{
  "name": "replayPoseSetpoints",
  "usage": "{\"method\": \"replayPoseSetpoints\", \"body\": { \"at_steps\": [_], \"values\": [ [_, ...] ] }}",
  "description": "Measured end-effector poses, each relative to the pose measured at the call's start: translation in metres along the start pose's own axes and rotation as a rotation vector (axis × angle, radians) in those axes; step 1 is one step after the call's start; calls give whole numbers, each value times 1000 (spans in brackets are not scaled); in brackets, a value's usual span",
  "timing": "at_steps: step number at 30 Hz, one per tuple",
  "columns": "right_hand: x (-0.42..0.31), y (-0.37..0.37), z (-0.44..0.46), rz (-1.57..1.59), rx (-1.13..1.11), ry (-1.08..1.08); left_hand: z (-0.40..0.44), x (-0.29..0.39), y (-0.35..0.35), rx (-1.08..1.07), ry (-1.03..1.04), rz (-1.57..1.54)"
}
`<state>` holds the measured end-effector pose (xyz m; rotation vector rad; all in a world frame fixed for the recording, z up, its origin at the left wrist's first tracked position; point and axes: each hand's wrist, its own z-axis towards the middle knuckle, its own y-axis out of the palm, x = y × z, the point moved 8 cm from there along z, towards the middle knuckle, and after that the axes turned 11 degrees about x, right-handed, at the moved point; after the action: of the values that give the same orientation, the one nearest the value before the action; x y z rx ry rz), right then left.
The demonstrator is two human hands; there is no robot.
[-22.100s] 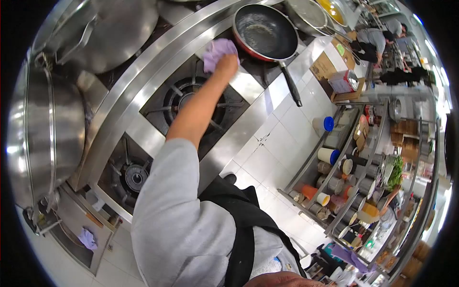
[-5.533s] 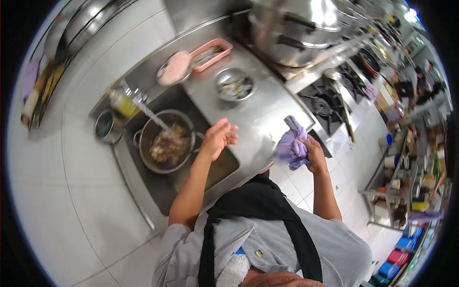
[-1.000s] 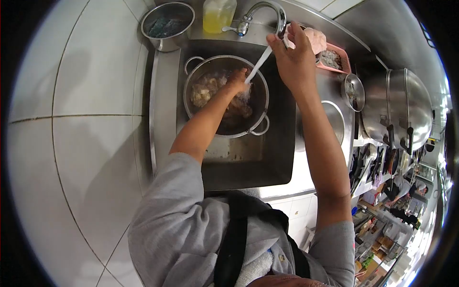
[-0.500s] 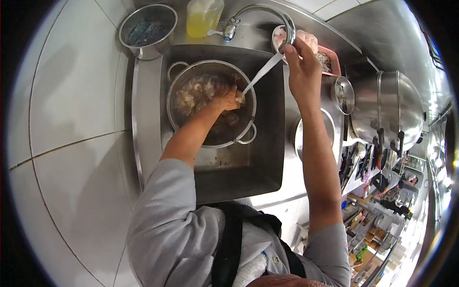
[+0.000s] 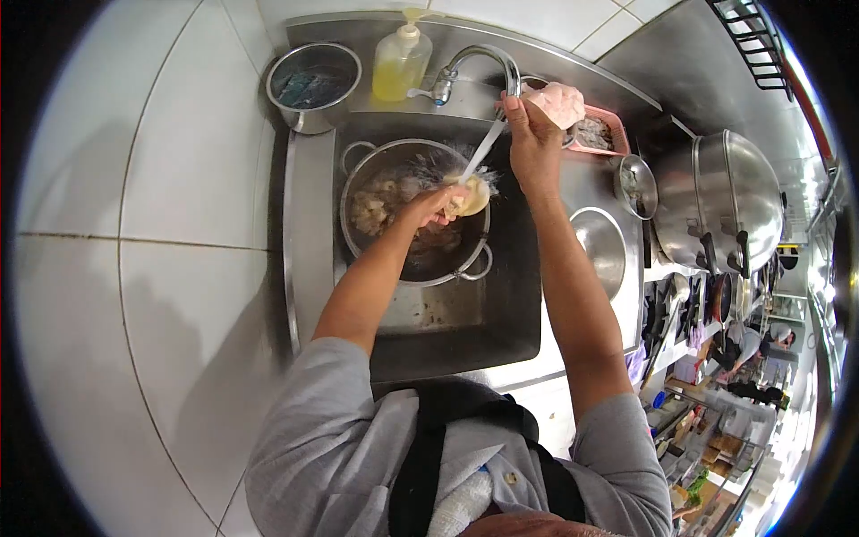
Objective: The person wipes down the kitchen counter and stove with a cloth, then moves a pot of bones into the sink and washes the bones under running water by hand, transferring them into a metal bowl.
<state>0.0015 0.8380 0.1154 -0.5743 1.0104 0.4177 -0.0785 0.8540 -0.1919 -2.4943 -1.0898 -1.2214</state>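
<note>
My left hand [image 5: 429, 208] is over the metal pot [image 5: 346, 234] in the sink, its fingers closed on a pale food piece [image 5: 472, 197]. Water from the curved faucet [image 5: 476, 50] strikes that piece and splashes. More pale and brown food pieces [image 5: 374, 204] lie in the pot's water. My right hand [image 5: 531, 141] is raised at the spout, thumb and fingers around its tip, and the stream [image 5: 484, 152] runs down to the left from there.
Behind the sink [image 5: 510, 304] are a steel container [image 5: 309, 118] and a soap bottle [image 5: 400, 64]. To the right are a pink cloth [image 5: 558, 104], a pink basket [image 5: 617, 134], a small bowl [image 5: 636, 186], a large bowl [image 5: 601, 246] and a big steamer [image 5: 729, 201]. People work far off.
My left hand has lifted a pale piece from the pot into the stream, where the water now splashes widely. My right hand stays at the spout. The head view has shifted slightly.
</note>
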Motion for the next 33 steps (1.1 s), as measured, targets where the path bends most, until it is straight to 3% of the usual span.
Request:
{"method": "replayPoseSetpoints", "body": {
  "at_steps": [2, 3, 4, 7, 9, 10, 11, 12, 13, 15, 18, 20, 21, 22, 23, 24, 26, 27, 30, 31, 33],
  "values": [
    [-14, 13, -11, -42, -45, 44, -8, 9, -10, 104, 28, -53],
    [-18, 20, -14, -24, -21, -57, -10, 12, -19, 199, 58, -117],
    [-18, 31, -16, -74, -97, -19, -13, 14, -24, 216, 43, -119],
    [3, 31, -21, 226, 2, 229, -15, 19, -39, 262, -6, -142],
    [66, 26, -31, 366, 58, 357, -27, 26, -37, 190, 17, -92],
    [125, 37, -44, 292, 27, 477, -38, 30, -36, 154, 27, -68],
    [136, 45, -67, 164, -49, 564, -57, 37, -29, 29, 44, -95],
    [179, 56, -87, -27, -160, 700, -61, 35, -33, 83, 71, -64],
    [205, 60, -98, 68, -112, 733, -63, 33, -37, 139, 97, -35],
    [211, 67, -106, -98, -119, 647, -51, 27, -59, 273, 140, 82],
    [198, 80, -100, -239, -82, 427, -48, 11, -76, 523, 136, -419],
    [182, 79, -93, -280, -24, 332, -56, 22, -61, 418, 227, -437],
    [238, 95, -97, 126, 44, 570, -67, 30, -50, 384, 236, -476],
    [234, 91, -96, 104, 17, 671, -80, 42, -44, 354, 244, -520],
    [241, 90, -94, -27, 0, 534, -103, 60, -51, 478, 178, -294],
    [246, 92, -92, -154, -19, 389, -80, 53, -65, 556, 274, -303],
    [182, 90, -100, -274, -33, 274, -16, 24, -88, 716, 468, -317],
    [156, 90, -101, -331, -33, 215, -18, 23, -92, 884, 479, -169],
    [216, 105, -86, 112, -216, 424, -48, 33, -47, 315, 182, -509],
    [215, 98, -89, 59, -243, 688, -66, 43, -38, 375, 82, -548],
    [237, 89, -94, -72, -102, 719, -20, 34, -52, 550, 376, -151]
  ]
}}
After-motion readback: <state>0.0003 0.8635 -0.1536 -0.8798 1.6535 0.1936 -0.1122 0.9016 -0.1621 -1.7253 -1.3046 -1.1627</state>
